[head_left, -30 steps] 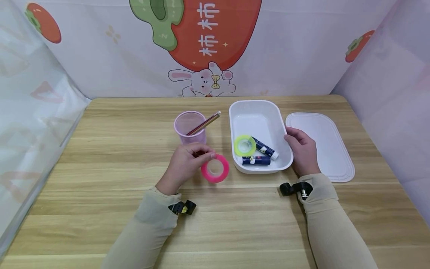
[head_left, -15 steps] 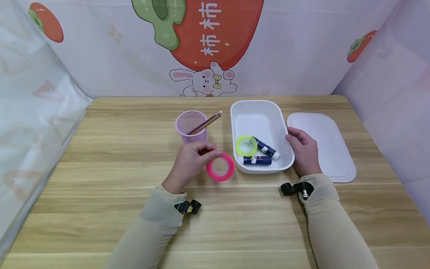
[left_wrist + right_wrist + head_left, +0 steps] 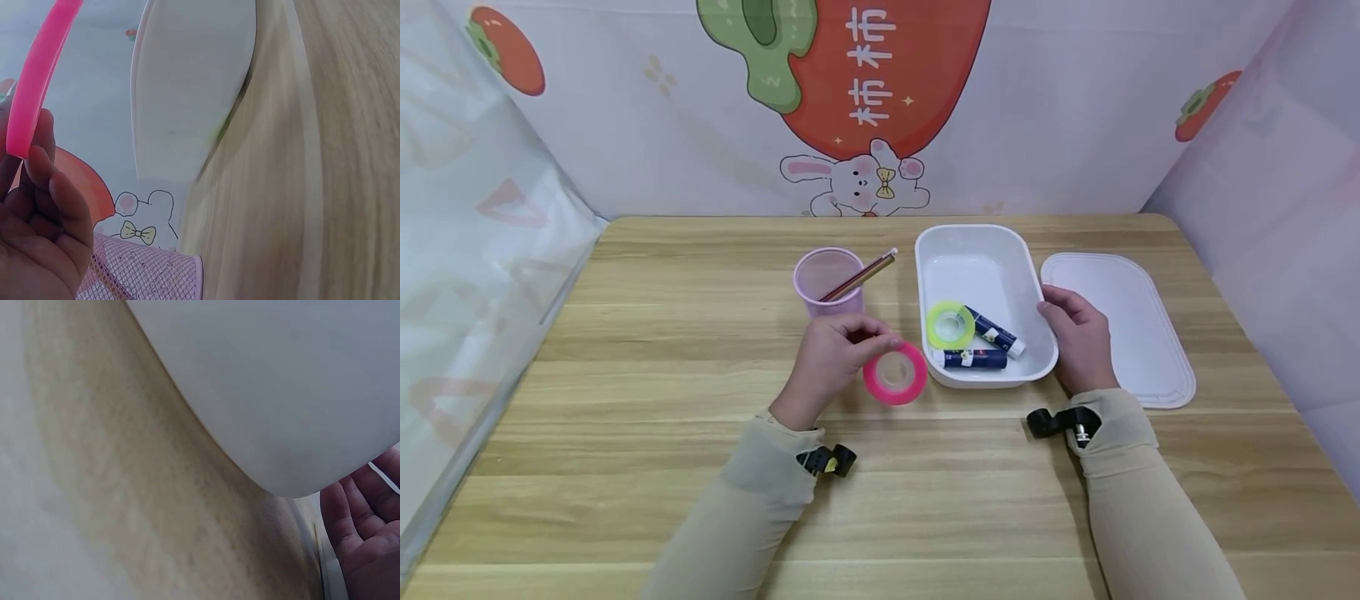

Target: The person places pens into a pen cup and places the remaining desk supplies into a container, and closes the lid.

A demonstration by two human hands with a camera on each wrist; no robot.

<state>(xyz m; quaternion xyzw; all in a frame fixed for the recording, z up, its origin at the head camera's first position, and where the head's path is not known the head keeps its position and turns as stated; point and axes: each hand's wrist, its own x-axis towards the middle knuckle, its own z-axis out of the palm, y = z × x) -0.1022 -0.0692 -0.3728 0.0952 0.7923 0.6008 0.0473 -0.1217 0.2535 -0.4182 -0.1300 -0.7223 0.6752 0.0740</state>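
Note:
My left hand [image 3: 837, 358] pinches the edge of a pink roll of tape [image 3: 914, 389] between thumb and fingers, above the table and just left of a white plastic box [image 3: 972, 384]. In the left wrist view the pink tape roll [image 3: 32, 87] stands edge-on between the fingertips. My right hand [image 3: 1081, 337] holds the box's right side, thumb at the rim and fingers along the outer wall. Inside the box lie a yellow-green roll of tape [image 3: 933, 327] and two dark blue glue sticks [image 3: 973, 358] with white ends, all toward the near end.
A pink mesh pencil cup [image 3: 823, 308] with pencils [image 3: 865, 277] leaning in it stands behind the left hand. A white lid [image 3: 1150, 333] lies flat to the right of the box, partly behind the right hand. A printed cloth hangs along the table's back edge.
My left hand has moved right with the pink tape roll, bringing it close to the box's near left corner. The right hand stays at the box.

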